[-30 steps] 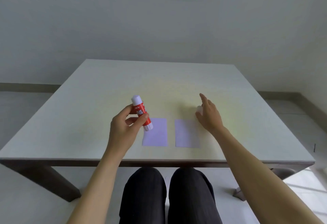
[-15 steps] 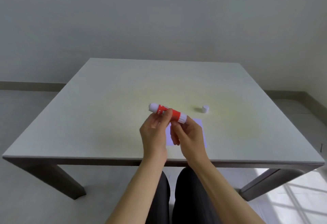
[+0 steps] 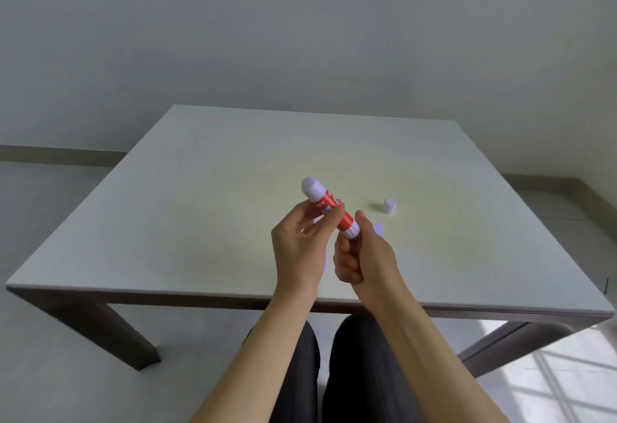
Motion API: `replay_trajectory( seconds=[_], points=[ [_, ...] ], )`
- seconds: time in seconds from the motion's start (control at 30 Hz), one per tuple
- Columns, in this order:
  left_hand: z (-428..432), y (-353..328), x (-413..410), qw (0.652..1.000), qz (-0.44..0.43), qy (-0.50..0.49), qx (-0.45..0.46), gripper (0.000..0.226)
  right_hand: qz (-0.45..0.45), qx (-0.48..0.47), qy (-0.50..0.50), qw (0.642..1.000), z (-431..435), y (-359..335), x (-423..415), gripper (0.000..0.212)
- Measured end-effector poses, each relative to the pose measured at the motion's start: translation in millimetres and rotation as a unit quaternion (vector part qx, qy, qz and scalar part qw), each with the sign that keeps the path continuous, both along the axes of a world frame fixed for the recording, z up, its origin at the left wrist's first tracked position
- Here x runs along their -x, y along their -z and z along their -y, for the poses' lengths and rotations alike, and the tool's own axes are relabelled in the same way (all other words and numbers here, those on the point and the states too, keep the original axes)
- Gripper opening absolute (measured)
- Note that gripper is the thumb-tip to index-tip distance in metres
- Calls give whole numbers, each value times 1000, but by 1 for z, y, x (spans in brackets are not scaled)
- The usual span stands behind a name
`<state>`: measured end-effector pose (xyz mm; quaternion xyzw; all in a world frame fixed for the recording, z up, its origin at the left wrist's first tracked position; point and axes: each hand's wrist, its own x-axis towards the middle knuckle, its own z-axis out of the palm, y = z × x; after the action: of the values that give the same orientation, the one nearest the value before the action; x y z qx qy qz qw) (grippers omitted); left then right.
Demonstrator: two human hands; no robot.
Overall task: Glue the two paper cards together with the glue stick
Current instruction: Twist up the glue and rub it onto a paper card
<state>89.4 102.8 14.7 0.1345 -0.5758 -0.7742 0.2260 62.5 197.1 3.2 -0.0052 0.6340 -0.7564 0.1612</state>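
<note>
A seated person's two bare forearms are reaching over the near edge of a pale square table [image 3: 167, 222]. The left hand [image 3: 300, 249] is pinching the red glue stick [image 3: 330, 210] mid-barrel, tilted above the tabletop. The right hand [image 3: 364, 255] is gripping its white lower end. Lilac paper cards [image 3: 378, 229] are peeking out beneath both hands. Farther right, a small white cap [image 3: 389, 205] is standing alone.

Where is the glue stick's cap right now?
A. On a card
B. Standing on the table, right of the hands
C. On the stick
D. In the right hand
B: the small white cap stands alone on the table, beyond and right of the hands, while both hands hold the glue stick.
</note>
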Motion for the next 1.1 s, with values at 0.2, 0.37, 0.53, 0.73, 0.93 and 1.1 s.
replay_trajectory(
  seconds=[0.2, 0.37, 0.53, 0.73, 0.93, 1.1],
  points=[
    [9, 1, -1, 999, -6, -34, 25, 14, -217, 21, -15, 976, -7, 3, -9, 19],
    [11, -2, -2, 996, -31, 82, 21, 13, 150, 151, -80, 974, -8, 2, -1, 43],
    [18, -1, 1, 999, -11, 51, -3, 9, -174, 3, -8, 985, -11, 12, -8, 27],
    [15, -1, -2, 990, -36, 139, -1, 12, 140, 93, -61, 984, -11, 5, -3, 42],
    [19, 2, 1, 994, -15, 105, 10, 11, -157, -24, -9, 987, -14, 13, -8, 25],
    [19, 7, -1, 980, -37, 195, 5, 10, 227, 124, -155, 954, -13, 3, -5, 47]
  ],
)
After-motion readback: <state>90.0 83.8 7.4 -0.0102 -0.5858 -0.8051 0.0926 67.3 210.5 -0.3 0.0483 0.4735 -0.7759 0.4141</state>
